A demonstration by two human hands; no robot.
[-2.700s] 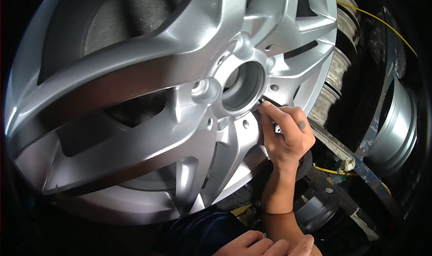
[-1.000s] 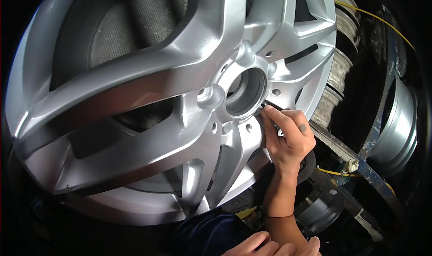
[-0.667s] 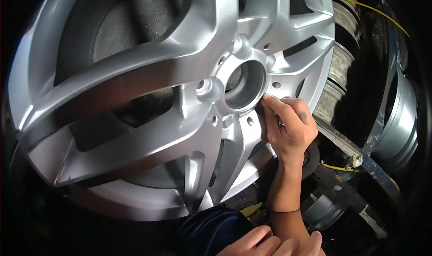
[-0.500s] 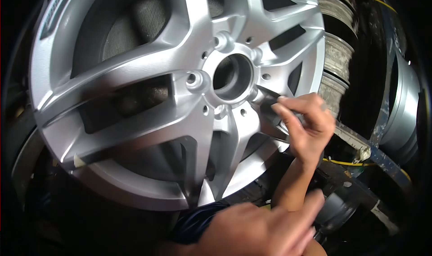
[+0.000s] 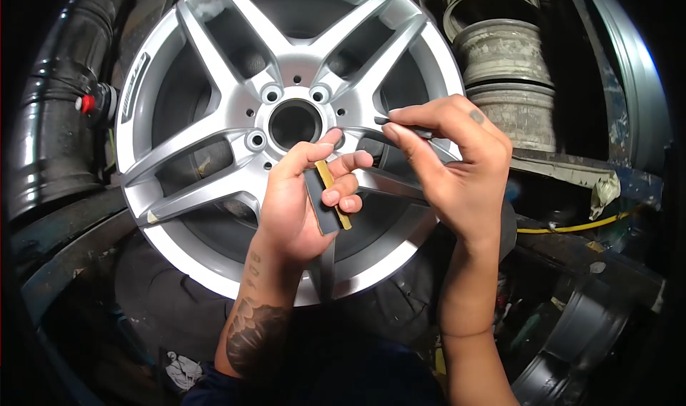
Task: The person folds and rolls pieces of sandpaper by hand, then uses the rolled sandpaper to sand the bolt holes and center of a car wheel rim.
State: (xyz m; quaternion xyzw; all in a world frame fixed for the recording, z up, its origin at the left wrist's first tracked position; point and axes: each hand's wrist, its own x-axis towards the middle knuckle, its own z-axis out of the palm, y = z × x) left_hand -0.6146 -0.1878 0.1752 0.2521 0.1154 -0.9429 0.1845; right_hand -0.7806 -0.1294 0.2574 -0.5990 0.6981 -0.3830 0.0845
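Observation:
A silver alloy wheel (image 5: 291, 56) with double spokes fills the middle of the view, its round centre bore facing up. My left hand (image 5: 304, 199) is over the lower spokes, just below the bore, with its fingers curled round a dark grey and yellow sanding pad (image 5: 325, 206). To the right, my right hand (image 5: 457, 149) is raised over the wheel's right spokes. Its thumb and index finger pinch a small dark strip (image 5: 383, 120), which sticks out between the fingertips. Most of the strip's length is hidden by the fingers.
Stacked dusty rims (image 5: 504, 59) stand at the upper right beside a metal frame (image 5: 564, 164). A yellow hose (image 5: 572, 226) runs below them. Black glossy cylinders with a red knob (image 5: 86, 104) are at the left. Another dark rim (image 5: 582, 327) lies at the lower right.
The view has pulled back to show the whole wheel. My right hand has come away from beside the bore, and my left hand has moved up over the wheel, with the pad now visible in it.

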